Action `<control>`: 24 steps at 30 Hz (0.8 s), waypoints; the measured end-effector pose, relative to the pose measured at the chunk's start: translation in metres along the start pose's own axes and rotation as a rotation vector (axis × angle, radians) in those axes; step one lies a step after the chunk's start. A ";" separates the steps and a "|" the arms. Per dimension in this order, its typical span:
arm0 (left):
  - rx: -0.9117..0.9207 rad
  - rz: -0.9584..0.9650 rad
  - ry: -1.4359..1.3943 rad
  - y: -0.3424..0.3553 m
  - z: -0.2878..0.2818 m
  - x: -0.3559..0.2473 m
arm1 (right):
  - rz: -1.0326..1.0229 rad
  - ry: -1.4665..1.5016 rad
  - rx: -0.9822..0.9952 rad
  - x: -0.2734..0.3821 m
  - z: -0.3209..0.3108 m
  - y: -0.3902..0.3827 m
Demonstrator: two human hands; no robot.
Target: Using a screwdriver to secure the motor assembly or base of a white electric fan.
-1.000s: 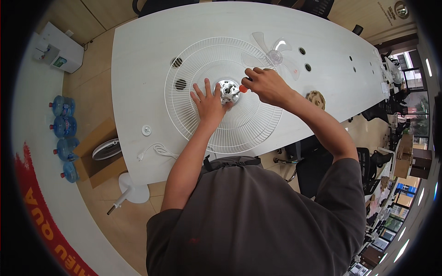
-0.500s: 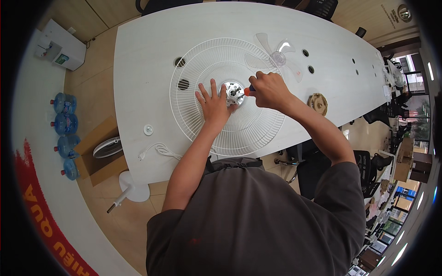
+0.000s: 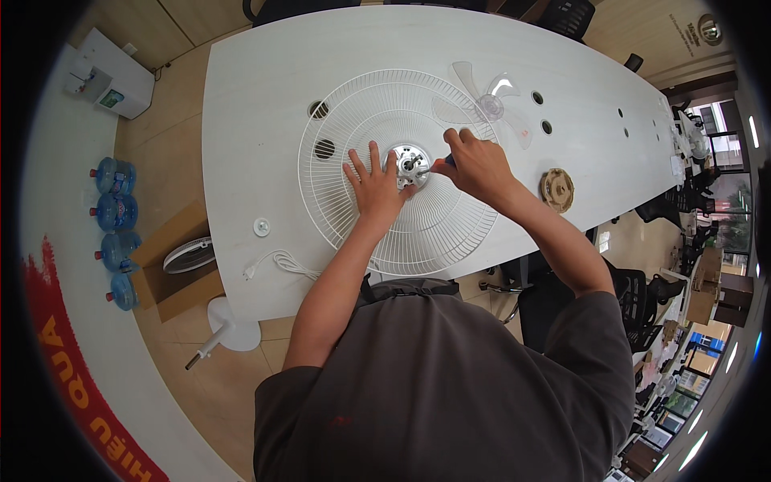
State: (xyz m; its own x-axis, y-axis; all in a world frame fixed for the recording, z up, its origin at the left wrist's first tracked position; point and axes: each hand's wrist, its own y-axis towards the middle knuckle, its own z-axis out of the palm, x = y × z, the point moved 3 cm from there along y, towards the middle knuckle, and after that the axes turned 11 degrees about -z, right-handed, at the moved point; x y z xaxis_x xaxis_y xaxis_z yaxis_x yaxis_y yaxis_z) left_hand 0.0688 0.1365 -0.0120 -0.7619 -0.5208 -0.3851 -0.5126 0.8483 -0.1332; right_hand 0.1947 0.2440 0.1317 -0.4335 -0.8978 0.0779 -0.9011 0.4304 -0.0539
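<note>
A round white wire fan grille (image 3: 450, 233) lies on the table with a silvery motor hub (image 3: 411, 166) at its centre. My left hand (image 3: 376, 186) rests on the grille with its fingers spread, thumb and index beside the hub. In my right hand (image 3: 480, 165) is a screwdriver (image 3: 447, 161), whose handle is mostly covered by my fingers; its shaft reaches leftward to the hub. Just beyond the grille's far right edge lies a clear plastic fan blade (image 3: 491, 107). To the right is a round brownish part (image 3: 556, 189).
On the white table (image 3: 257, 145) a small white round cap (image 3: 261, 226) and a coiled white cable (image 3: 289, 261) lie at the left. Below stand an open cardboard box (image 3: 185, 293) and a white fan base (image 3: 237, 325). A black chair (image 3: 542, 309) is at the near right.
My right hand has turned slightly around the screwdriver, so less of its orange part shows. My left hand keeps its place on the grille. The whole view has shifted a little.
</note>
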 end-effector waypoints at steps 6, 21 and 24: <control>0.045 -0.032 -0.015 0.004 0.000 0.004 | -0.301 -0.015 0.036 -0.009 -0.006 -0.002; -0.015 0.007 0.014 0.000 -0.002 -0.004 | -0.401 -0.090 0.017 0.004 -0.001 0.005; -0.011 0.004 0.006 0.000 -0.002 -0.003 | -0.351 -0.058 0.022 0.004 0.000 0.006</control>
State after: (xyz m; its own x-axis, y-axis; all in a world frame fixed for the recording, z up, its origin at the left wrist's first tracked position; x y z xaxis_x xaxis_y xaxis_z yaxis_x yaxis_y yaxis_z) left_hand 0.0698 0.1381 -0.0087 -0.7662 -0.5184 -0.3797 -0.5141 0.8491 -0.1218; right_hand 0.1881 0.2431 0.1316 -0.0954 -0.9947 0.0385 -0.9941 0.0932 -0.0550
